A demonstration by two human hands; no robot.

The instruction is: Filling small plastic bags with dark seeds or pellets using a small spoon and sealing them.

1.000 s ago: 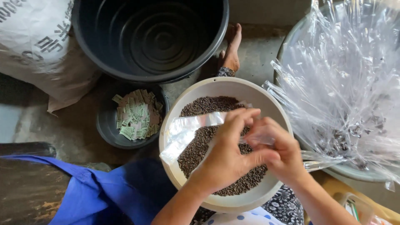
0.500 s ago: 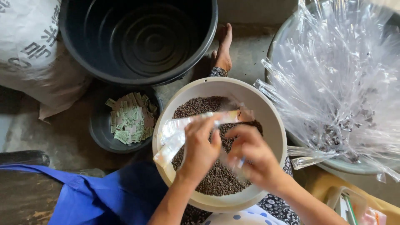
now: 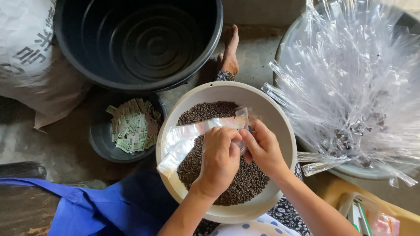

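A cream round bowl [image 3: 280, 118] on my lap holds small dark brown pellets [image 3: 245, 183]. Over it, both hands pinch one end of a long clear plastic bag [image 3: 183, 140] that stretches out to the left across the bowl's rim. My left hand [image 3: 221, 159] grips the bag from above with curled fingers. My right hand [image 3: 262, 146] holds the bag's mouth end beside it, fingertips touching the left hand's. The bag looks empty and flat.
A big dark tub [image 3: 140, 41] stands at the top. A small dark bowl [image 3: 98, 142] of little paper packets [image 3: 133, 126] sits left of the cream bowl. A heap of clear plastic bags [image 3: 350, 83] fills a basin at right. A white sack [image 3: 26, 57] and blue cloth [image 3: 92, 209] lie left.
The bag has shifted lower left across the bowl, and my hands have come closer together over the pellets, now pinching the bag's right end.
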